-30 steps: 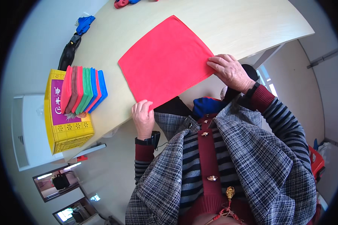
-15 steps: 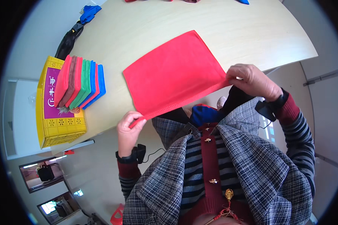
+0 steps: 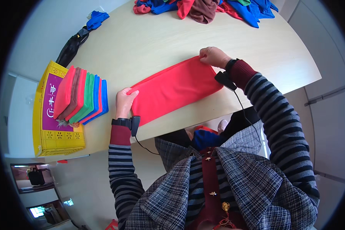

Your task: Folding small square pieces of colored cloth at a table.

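Note:
A red towel (image 3: 174, 90) lies folded over into a long band near the table's front edge. My left hand (image 3: 124, 101) pinches its far left corner between thumb and fingers. At the far right corner, my right hand (image 3: 215, 56) is closed on the same far edge. The upper layer ripples a little and its near side is the fold. To the left, a row of folded towels (image 3: 82, 94) in red, brown, green and blue leans against a yellow and purple bag (image 3: 46, 111).
A heap of loose red, blue, brown and green cloths (image 3: 203, 9) lies along the far edge of the table (image 3: 257, 61). At the far left are a black strap-like item (image 3: 71, 46) and a crumpled blue cloth (image 3: 97, 20). Cabinets (image 3: 327, 50) stand at the right.
Both hands have carried the towel's near edge away from me, folding it over to the far edge. The towel's shape is now about half as deep. The heap of cloths shows more fully.

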Motion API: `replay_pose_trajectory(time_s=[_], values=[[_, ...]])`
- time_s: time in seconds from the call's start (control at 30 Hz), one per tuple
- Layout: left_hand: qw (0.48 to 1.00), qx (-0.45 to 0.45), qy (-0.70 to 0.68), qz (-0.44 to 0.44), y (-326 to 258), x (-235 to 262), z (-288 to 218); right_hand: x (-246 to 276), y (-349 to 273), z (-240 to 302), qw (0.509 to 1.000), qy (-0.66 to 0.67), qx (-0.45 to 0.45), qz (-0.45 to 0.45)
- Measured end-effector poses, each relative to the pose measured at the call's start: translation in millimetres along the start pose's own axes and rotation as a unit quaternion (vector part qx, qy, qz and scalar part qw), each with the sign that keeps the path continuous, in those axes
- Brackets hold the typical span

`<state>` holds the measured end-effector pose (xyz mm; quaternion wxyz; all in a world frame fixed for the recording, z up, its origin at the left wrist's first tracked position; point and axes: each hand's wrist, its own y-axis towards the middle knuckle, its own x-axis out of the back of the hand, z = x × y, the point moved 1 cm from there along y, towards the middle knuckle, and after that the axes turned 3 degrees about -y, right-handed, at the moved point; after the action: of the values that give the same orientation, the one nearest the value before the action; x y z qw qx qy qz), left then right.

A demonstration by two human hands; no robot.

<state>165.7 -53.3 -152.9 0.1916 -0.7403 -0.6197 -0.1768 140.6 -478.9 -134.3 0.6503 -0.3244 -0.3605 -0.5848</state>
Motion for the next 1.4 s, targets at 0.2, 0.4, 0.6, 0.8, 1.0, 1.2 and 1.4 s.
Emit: replay_pose_trajectory(time_s=[0.2, 0.4, 0.6, 0.8, 1.0, 1.2, 1.4], values=[[1.0, -0.026, 0.003, -0.01, 2, 0, 0, 1, -13, 0, 0.998, 0.016, -0.06, -0.029], [0.973, 0.028, -0.229, 0.025, -45, -5, -13, -5, -72, 4, 0.978, 0.144, -0.147, -0.045], [0.995, -0.019, -0.093, -0.019, -84, -4, 13, -17, -119, 36, 0.973, 0.128, -0.156, -0.115], [0.961, -0.077, 0.166, -0.209, -118, -42, 3, -38, -129, 47, 0.954, 0.003, -0.158, -0.255], [0.936, -0.101, 0.213, -0.262, -139, -59, -7, -52, -144, 38, 0.943, -0.027, -0.116, -0.312], [0.924, -0.093, 0.26, -0.265, -153, -65, -16, -53, -158, 35, 0.939, -0.024, -0.121, -0.321], [0.922, -0.104, 0.256, -0.27, -159, -65, -13, -48, -166, 36, 0.945, -0.039, -0.105, -0.307]])
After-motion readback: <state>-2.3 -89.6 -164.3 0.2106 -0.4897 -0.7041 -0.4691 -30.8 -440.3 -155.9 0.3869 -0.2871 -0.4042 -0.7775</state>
